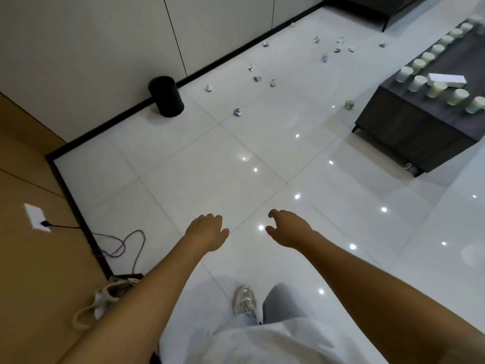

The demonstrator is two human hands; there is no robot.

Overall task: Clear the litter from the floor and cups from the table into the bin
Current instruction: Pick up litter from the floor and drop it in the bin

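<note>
Head view: left hand [207,231] and right hand [286,228] reach forward over the floor [210,164], fingers loosely curled, holding nothing. Litter [238,112] is scattered ahead near the black bin [166,97] by the wall. Cups [417,82] stand in rows on the dark bench [409,127].

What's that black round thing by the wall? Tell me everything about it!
It is the bin, a plain black cylinder with a matt, dark surface. It stands on the white tiled floor, close against the dark skirting of the wall. From here its top is not visible, so what's inside cannot be told. Nothing touches it; the nearest litter lies apart, further right.
</note>
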